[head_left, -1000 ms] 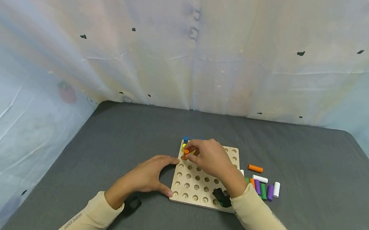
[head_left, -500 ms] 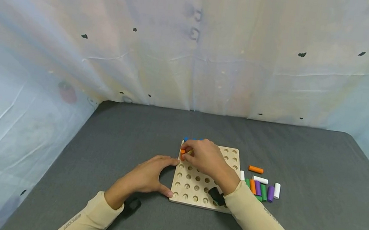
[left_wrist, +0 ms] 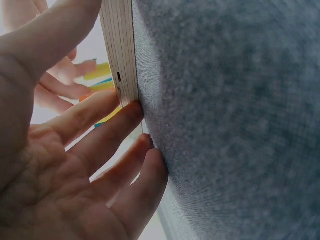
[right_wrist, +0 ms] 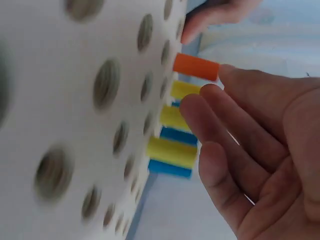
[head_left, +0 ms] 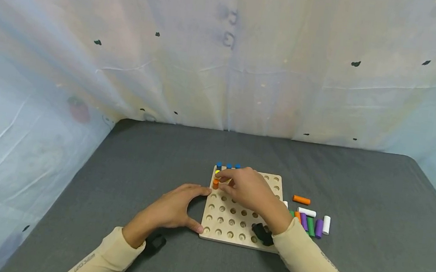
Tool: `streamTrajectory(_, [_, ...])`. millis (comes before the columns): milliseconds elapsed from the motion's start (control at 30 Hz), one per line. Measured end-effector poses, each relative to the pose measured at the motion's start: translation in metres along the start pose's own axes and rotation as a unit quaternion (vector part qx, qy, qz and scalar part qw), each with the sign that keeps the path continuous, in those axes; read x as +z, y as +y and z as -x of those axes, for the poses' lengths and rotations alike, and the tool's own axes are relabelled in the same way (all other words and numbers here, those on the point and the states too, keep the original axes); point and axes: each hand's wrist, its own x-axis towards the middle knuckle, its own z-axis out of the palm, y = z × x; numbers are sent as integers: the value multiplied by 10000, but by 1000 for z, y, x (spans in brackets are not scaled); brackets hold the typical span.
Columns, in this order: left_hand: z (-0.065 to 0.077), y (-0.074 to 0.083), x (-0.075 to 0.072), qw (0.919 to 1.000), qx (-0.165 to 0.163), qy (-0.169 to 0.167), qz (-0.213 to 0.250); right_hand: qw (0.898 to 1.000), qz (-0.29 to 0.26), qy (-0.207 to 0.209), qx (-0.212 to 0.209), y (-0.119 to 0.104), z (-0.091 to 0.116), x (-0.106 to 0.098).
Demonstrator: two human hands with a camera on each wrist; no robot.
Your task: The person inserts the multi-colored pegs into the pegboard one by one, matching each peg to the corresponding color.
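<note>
A pale wooden pegboard (head_left: 236, 229) with rows of round holes lies on the table. My left hand (head_left: 169, 206) rests against its left edge, fingers and thumb spread; in the left wrist view the fingertips touch the board's side. An orange peg (right_wrist: 196, 66) stands upright in the leftmost column. My right hand (head_left: 250, 187) is beside this peg with fingers loosely extended; one fingertip (right_wrist: 226, 71) is at the peg's outer end, though contact is hard to tell. Beyond it stand yellow pegs (right_wrist: 172, 151) and a back row of blue pegs (head_left: 229, 166), partly hidden by the right hand.
Right of the board lie loose pegs: an orange one (head_left: 301, 200), a white one (head_left: 307, 212), a purple one (head_left: 319, 228), a green one (head_left: 310, 227) and others. The dark grey tabletop (head_left: 161, 148) ends at a pale curtain (head_left: 191, 85) behind.
The orange peg, held by my right hand before, now stands in a hole at the board's left side. The right fingers have loosened and drawn slightly right. My left hand has stayed put.
</note>
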Motion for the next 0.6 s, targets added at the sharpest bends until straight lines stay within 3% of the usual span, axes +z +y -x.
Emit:
streamTrajectory(167, [0, 1, -1, 10000, -12, -51, 4, 9994, -12, 320, 163, 21, 26, -12])
streamTrajectory(333, [2, 1, 1, 10000, 46, -55, 28, 9975, 154, 542, 434, 59, 58, -33])
streamTrajectory(600, [0, 0, 2, 10000, 74, 62, -27, 9943, 405, 189, 966, 120, 94, -57])
